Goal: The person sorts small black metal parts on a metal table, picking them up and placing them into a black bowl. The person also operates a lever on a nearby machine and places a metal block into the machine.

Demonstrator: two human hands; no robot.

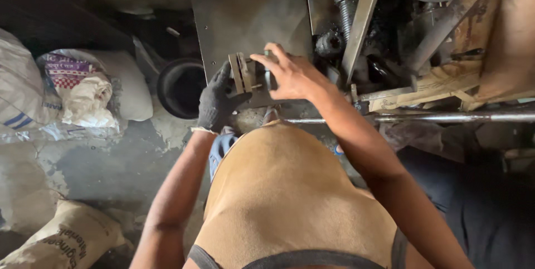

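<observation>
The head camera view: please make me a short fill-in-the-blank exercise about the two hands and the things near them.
1. The left hand wears a dark ____.
2. The right hand is ____, without any covering.
3. Both hands touch a small metal part in front of a grey metal ____.
4. On the floor left of the hands stands a round black ____.

Missing words: glove; bare; plate; bucket

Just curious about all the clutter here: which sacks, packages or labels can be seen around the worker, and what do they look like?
White woven sack: far left, blue stripes.
White bag: beside it, red and purple printed patch.
Tan sack: bottom left floor, dark lettering.
Brown cardboard: right, under machine parts, printed.
</observation>
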